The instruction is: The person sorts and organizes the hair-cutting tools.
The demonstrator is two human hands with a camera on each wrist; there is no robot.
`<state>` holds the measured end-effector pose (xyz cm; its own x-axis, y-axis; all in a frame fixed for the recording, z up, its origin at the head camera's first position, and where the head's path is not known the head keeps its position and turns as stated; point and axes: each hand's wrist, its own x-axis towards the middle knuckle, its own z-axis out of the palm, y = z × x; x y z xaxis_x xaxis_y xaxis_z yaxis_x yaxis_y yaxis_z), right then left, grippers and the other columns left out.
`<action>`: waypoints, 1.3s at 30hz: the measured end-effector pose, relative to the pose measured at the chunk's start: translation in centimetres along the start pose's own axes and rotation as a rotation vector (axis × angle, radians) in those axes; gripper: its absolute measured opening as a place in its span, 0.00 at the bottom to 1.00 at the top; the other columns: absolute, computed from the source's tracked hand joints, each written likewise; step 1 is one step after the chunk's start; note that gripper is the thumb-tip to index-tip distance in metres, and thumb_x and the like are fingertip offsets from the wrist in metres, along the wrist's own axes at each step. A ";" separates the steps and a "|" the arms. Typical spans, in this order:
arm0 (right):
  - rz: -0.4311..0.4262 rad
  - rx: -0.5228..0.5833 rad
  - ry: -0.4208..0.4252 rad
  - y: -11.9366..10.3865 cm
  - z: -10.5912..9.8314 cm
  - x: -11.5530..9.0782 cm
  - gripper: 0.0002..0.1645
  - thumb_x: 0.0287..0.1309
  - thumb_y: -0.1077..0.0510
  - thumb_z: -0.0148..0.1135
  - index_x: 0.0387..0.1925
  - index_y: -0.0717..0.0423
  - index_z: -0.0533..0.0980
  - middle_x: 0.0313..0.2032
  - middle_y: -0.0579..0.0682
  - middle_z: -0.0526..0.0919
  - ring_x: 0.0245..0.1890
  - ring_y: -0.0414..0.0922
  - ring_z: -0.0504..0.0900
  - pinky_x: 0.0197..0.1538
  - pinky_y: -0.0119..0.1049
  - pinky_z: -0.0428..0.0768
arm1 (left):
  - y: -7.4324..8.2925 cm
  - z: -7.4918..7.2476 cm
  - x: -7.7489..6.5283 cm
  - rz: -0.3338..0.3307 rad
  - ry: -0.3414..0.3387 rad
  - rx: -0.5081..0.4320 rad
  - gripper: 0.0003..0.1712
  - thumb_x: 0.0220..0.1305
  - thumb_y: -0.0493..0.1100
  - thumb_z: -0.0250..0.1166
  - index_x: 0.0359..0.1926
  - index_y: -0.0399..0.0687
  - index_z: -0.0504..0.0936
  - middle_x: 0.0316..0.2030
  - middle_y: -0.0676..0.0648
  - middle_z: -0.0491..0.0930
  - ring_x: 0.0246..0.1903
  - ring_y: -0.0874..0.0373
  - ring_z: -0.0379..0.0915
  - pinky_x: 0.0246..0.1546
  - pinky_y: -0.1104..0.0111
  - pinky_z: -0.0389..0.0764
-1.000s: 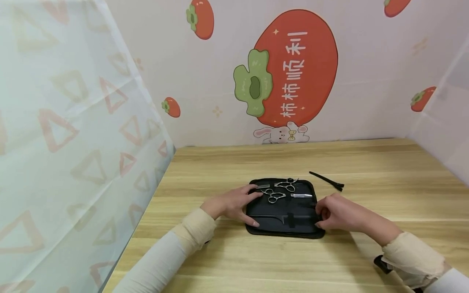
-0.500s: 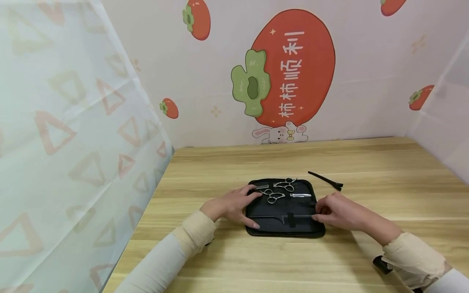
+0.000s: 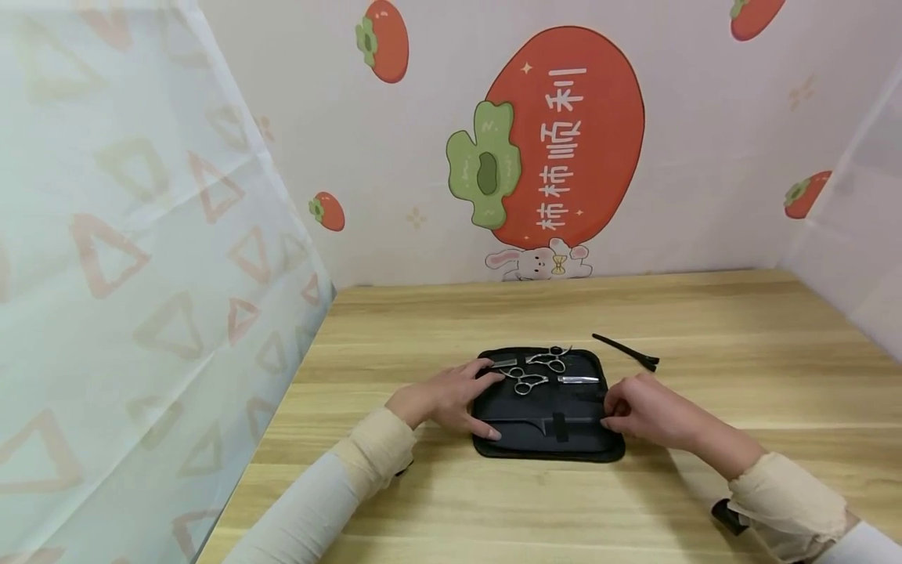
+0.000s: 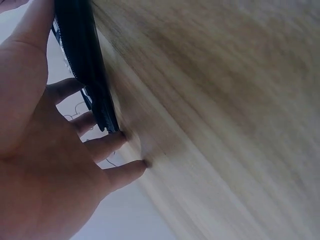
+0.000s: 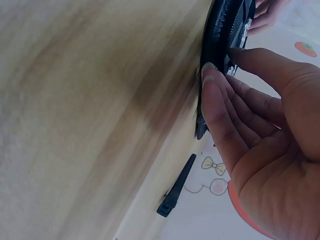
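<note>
A black zip case (image 3: 510, 405) lies unfolded on the table, in the middle of the head view. Two pairs of silver scissors sit in its back half: one pair (image 3: 550, 361) has its handles to the right, the other pair (image 3: 530, 384) to the left. A dark tail comb (image 3: 539, 425) lies under a strap in the front half. My left hand (image 3: 451, 398) rests with spread fingers on the case's left side. With thumb inside and fingertips outside, my right hand (image 3: 651, 411) pinches the case's right edge, near the comb's end, which the thumb partly hides.
Behind the right hand, a black hair clip (image 3: 627, 352) lies on the wooden table (image 3: 423, 501). A printed cloth wall (image 3: 395, 157) rises at the table's back edge, and a sheet (image 3: 162, 258) hangs along the left side.
My right thumb has slid from the case's front right edge slightly inward and back, to the comb's end. The left hand and the scissors stay in place.
</note>
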<state>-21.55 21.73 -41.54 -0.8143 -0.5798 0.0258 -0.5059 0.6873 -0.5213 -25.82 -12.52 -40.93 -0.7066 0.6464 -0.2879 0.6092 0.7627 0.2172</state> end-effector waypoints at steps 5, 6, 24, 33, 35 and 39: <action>-0.022 -0.018 0.014 0.2 0.3 -0.1 0.06 0.59 0.61 0.73 0.29 0.52 0.83 0.23 0.37 0.79 0.20 0.31 0.72 0.25 0.29 0.74 | -0.2 0.2 0.0 0.003 0.004 -0.022 0.56 0.60 0.73 0.67 0.81 0.60 0.54 0.81 0.46 0.45 0.78 0.46 0.49 0.74 0.51 0.58; -0.025 -0.017 0.014 0.2 0.3 -0.1 0.06 0.59 0.61 0.73 0.29 0.52 0.83 0.23 0.37 0.79 0.20 0.31 0.71 0.25 0.29 0.74 | -0.3 0.2 0.0 0.002 0.004 -0.024 0.56 0.61 0.73 0.67 0.81 0.59 0.53 0.81 0.47 0.45 0.78 0.47 0.48 0.74 0.52 0.58; -0.014 0.006 0.008 0.2 0.1 0.1 0.06 0.62 0.60 0.71 0.29 0.51 0.82 0.22 0.37 0.78 0.19 0.32 0.71 0.25 0.30 0.73 | -0.3 0.0 0.0 -0.069 -0.004 0.020 0.66 0.59 0.75 0.66 0.82 0.43 0.46 0.82 0.47 0.39 0.80 0.50 0.42 0.76 0.58 0.54; -0.010 -0.005 0.009 0.2 0.1 0.0 0.06 0.61 0.60 0.71 0.29 0.51 0.82 0.22 0.37 0.78 0.19 0.31 0.71 0.25 0.30 0.73 | 0.0 0.0 0.1 -0.090 -0.001 0.068 0.66 0.59 0.77 0.64 0.82 0.45 0.47 0.82 0.50 0.38 0.79 0.44 0.46 0.75 0.55 0.57; -0.016 -0.010 0.006 0.2 0.1 0.0 0.07 0.62 0.60 0.71 0.29 0.50 0.82 0.22 0.37 0.77 0.19 0.31 0.71 0.25 0.30 0.73 | 0.0 0.2 0.1 -0.088 -0.001 0.071 0.66 0.59 0.77 0.64 0.82 0.45 0.47 0.82 0.50 0.37 0.79 0.44 0.45 0.75 0.56 0.56; -0.019 -0.023 0.000 0.3 -0.2 -0.1 0.05 0.64 0.59 0.70 0.31 0.51 0.81 0.22 0.37 0.76 0.20 0.32 0.70 0.25 0.30 0.72 | 0.0 0.3 0.2 -0.082 -0.010 0.072 0.66 0.59 0.77 0.63 0.82 0.44 0.47 0.82 0.50 0.37 0.79 0.45 0.44 0.76 0.56 0.55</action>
<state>-21.65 22.08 -41.55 -0.8043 -0.5932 0.0352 -0.5278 0.6859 -0.5011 -25.80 -12.40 -41.28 -0.7516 0.5816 -0.3112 0.5742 0.8091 0.1253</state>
